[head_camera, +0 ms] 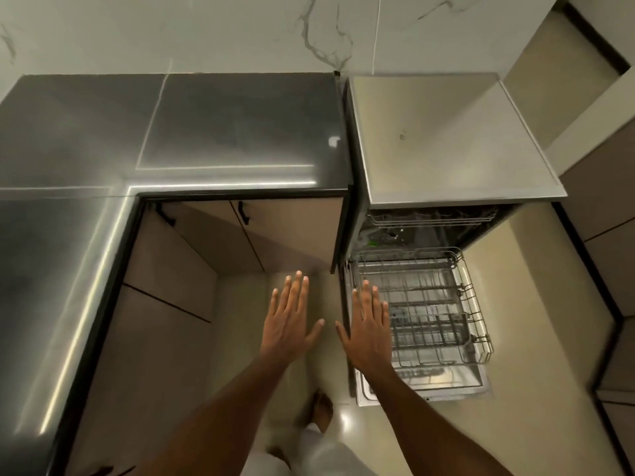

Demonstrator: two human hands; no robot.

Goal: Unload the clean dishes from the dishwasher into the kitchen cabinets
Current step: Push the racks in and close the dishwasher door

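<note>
Both hands were held out flat, palms down, fingers straight and slightly spread, and neither held anything. The left hand hung over the pale floor in front of the lower cabinets. The right hand was just beside it, thumbs nearly meeting, its fingers lying over the left edge of the lower rack; whether they touched the wire could not be told.

The lower rack was pulled out over the open door of the dishwasher. No dishes could be made out among its wires. The upper rack sat mostly inside the dark tub, and what it held was hard to see apart from a small green spot near its left side. No brand or writing could be read anywhere; a small dark mark on the dishwasher's grey top was too small to make out.

Left of the dishwasher, the dark glossy countertop turned a corner, and two black handles showed on the closed cabinet doors under its edge. The counter ran out of view at the left. A bare foot stood on the floor below the hands, blurred, beside pale clothing. Open floor lay between the counter corner and the dishwasher door, and more to the right of the door, bounded by dark-edged cabinets cut off at the right.
</note>
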